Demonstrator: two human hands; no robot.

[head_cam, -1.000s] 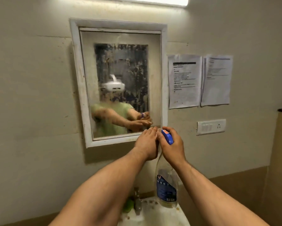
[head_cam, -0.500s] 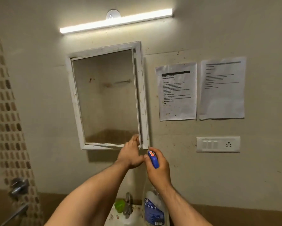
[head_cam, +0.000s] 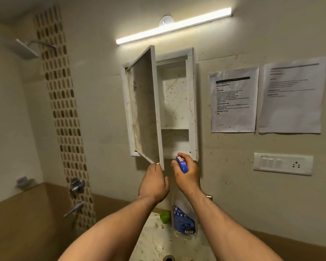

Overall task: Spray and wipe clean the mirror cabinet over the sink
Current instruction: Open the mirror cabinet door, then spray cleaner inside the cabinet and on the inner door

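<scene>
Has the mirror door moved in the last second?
Yes. The mirror door was shut flat in the cabinet frame; now it has swung out leftward, baring the shelves, with the left hand at its bottom corner.

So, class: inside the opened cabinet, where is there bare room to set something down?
Both shelves of the cabinet look bare: the upper compartment above the divider shelf and the lower one below. The lower front edge is crowded by the right hand holding the spray bottle.

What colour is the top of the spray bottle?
Blue, with a small orange patch, on the spray bottle in the head view.
</scene>
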